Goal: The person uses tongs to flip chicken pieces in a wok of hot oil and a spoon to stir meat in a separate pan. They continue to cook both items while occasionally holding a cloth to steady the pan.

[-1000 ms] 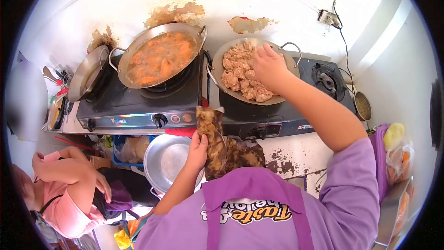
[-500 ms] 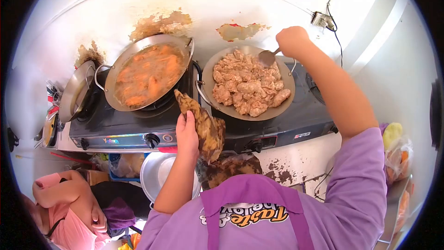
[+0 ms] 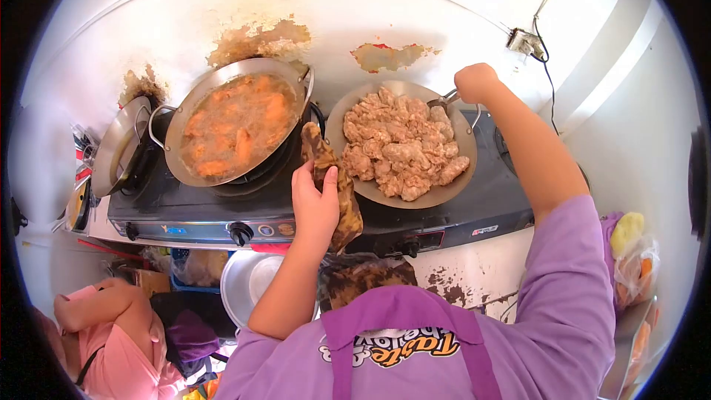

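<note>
As left hand (image 3: 315, 204) grips cloth (image 3: 348, 215), right hand (image 3: 475, 83), spoon (image 3: 446, 98)

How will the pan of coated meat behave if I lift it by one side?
Probably heavy: the pan is heaped with meat pieces. Lifted by one side, it would likely tip, being wide and shallow, and pieces near the rim might slide out. The stained cloth in the left hand looks floppy, so a grip through it may slip.
</note>
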Tool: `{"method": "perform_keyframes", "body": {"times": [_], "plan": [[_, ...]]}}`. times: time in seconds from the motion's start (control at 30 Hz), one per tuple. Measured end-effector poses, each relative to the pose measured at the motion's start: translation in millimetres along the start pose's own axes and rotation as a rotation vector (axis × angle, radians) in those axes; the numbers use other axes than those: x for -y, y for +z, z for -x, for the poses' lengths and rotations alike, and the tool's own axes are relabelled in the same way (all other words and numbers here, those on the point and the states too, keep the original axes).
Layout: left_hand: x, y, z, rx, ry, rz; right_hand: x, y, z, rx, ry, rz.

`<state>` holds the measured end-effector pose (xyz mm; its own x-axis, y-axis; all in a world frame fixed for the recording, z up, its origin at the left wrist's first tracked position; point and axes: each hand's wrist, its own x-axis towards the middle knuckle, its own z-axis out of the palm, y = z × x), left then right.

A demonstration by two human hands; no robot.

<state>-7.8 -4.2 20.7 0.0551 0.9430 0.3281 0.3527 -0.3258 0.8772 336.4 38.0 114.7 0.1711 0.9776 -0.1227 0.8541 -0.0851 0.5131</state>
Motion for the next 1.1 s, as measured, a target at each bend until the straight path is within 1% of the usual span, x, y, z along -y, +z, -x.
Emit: {"method": "perform_keyframes", "body": {"times": [0.03, 0.07, 0.13, 0.17, 0.23, 0.27, 0.33, 0.37, 0.43, 0.47, 0.53, 0.57, 0.6, 0.67, 0.7, 0.77, 0.8, 0.87, 0.9, 0.97, 1.0, 1.03, 1.1], "plan": [[-1.6, -0.7, 0.2, 0.004, 0.038, -0.032, -1.9, 2.1, -5.5, 0.0, -0.052, -0.012], [-2.6, -1.4, 0.1, 0.005, 0.037, -0.031, -2.4, 5.8, -11.1, 0.002, -0.052, -0.011], [-3.2, -2.0, -0.6, 0.016, -0.031, 0.016, -3.0, 12.5, -22.8, -0.018, -0.074, -0.02], [-1.0, -0.9, -0.4, 0.016, -0.032, 0.016, -3.4, 14.8, -27.2, -0.018, -0.075, -0.019], [5.1, 1.4, -0.6, -0.013, 0.032, 0.016, -3.4, 18.6, -35.8, 0.039, -0.097, -0.076], [4.1, 0.8, 0.1, -0.018, 0.033, 0.014, -0.9, 19.5, -38.4, 0.035, -0.1, -0.076], [0.9, 0.3, 1.5, -0.042, 0.111, -0.04, 3.4, 20.9, -43.9, 0.124, -0.087, -0.137], [2.2, 0.6, 1.7, -0.043, 0.108, -0.042, 9.4, 19.5, -43.7, 0.124, -0.09, -0.138], [5.3, 2.7, 2.2, -0.015, 0.091, 0.065, 23.4, 19.6, -40.5, 0.145, -0.179, -0.249], [5.1, 3.1, 3.0, -0.018, 0.09, 0.064, 26.4, 21.9, -39.6, 0.109, -0.176, -0.307], [5.4, 1.5, 4.4, -0.03, 0.216, -0.098, 19.8, 17.9, -45.6, 0.061, -0.212, -0.286], [4.3, 0.1, 5.3, -0.03, 0.206, -0.106, 20.2, 16.4, -45.5, 0.024, -0.246, -0.266], [1.7, -1.0, 6.2, -0.024, 0.214, -0.105, 23.9, 11.1, -40.5, 0.034, -0.259, -0.27], [2.8, -2.3, 6.0, 0.009, 0.232, -0.117, 22.1, -3.0, -29.2, -0.068, -0.262, -0.176], [3.5, -3.1, 5.6, 0.01, 0.231, -0.113, 23.6, -8.9, -23.5, -0.066, -0.26, -0.173], [3.9, -3.3, 5.2, 0.028, 0.242, -0.128, 30.5, -19.9, -11.2, -0.159, -0.312, 0.038], [4.0, -3.1, 5.3, 0.029, 0.242, -0.122, 34.9, -25.9, -3.9, -0.155, -0.31, 0.042], [4.2, -2.9, 5.6, 0.031, 0.242, -0.137, 46.0, -33.9, 11.8, -0.199, -0.317, 0.253], [3.9, -3.5, 6.4, 0.035, 0.239, -0.135, 51.8, -32.5, 20.6, -0.193, -0.317, 0.253], [2.2, -4.4, 5.4, 0.033, 0.256, -0.159, 63.2, -31.0, 38.8, -0.341, -0.452, 0.298], [2.0, -4.6, 5.8, 0.035, 0.254, -0.158, 69.7, -30.5, 50.5, -0.452, -0.481, 0.357], [1.7, -4.5, 5.6, 0.034, 0.256, -0.156, 73.9, -27.2, 57.8, -0.451, -0.481, 0.359], [1.4, -4.4, 5.4, 0.033, 0.255, -0.154, 81.9, -20.6, 68.8, -0.65, -0.47, 0.465]]}}
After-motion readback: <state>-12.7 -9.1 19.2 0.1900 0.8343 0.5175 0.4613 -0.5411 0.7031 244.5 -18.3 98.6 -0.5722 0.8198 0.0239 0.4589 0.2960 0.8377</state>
